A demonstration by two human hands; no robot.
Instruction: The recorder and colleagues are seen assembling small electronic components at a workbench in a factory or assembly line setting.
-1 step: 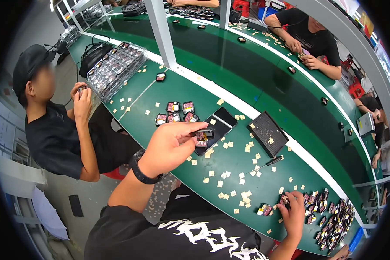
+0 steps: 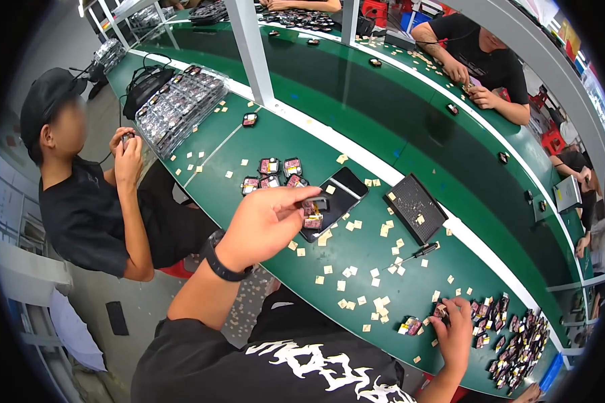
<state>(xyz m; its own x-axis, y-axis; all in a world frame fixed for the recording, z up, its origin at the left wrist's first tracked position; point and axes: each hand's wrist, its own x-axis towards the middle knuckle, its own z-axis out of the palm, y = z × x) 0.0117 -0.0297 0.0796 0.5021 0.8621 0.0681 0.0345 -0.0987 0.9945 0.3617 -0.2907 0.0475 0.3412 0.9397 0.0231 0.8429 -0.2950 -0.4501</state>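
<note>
My left hand (image 2: 265,225) reaches over the dark smartphone (image 2: 348,189), its thumb and index finger closed at a small black-cased electronic module (image 2: 316,204) with a circuit board. Part of another module (image 2: 312,221) shows just below it. Several similar modules (image 2: 269,166) lie grouped beyond that hand. My right hand (image 2: 454,329) rests low at the table's right side, fingers curled round a module (image 2: 440,310). Beside it lies a single module (image 2: 410,326). A large pile of modules (image 2: 517,346) spreads to its right.
Small yellowish paper squares (image 2: 381,305) litter the green table. A black tray (image 2: 417,208) and a screwdriver (image 2: 420,252) lie in the middle. Clear trays of modules (image 2: 181,104) stand far left, near a seated co-worker (image 2: 91,181). A white post (image 2: 250,54) rises at the belt's edge.
My left index finger has straightened slightly, and the module at its tip has shifted a little to the left. My right hand stays in place.
</note>
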